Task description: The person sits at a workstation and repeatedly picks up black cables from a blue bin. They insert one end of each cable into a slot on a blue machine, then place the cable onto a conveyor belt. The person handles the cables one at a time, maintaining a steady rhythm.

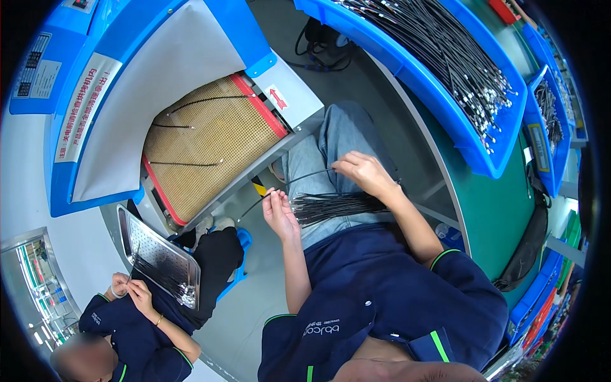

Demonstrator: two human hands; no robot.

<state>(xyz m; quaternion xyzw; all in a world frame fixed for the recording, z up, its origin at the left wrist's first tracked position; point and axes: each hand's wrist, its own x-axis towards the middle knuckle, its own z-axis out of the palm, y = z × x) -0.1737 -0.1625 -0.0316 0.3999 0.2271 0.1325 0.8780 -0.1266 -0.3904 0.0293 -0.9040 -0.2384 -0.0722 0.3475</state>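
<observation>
A thin black cable (307,175) stretches slantwise in front of me, above my lap. My left hand (280,215) pinches it near the middle, and one end sticks out past the fingers to the lower left. Closer to the other end, my right hand (363,173) grips the same cable between thumb and fingers. Across my thighs lies a bundle of black cables (340,207), just below the held one. My right forearm covers part of that bundle's right end.
Ahead left, a mesh conveyor belt (216,130) with red edges carries a few black cables under a blue-and-white machine (146,83). Blue bins (493,156) full of cables stand on the green bench (490,210) at right. Lower left, a co-worker handles a cable beside a metal tray (194,270).
</observation>
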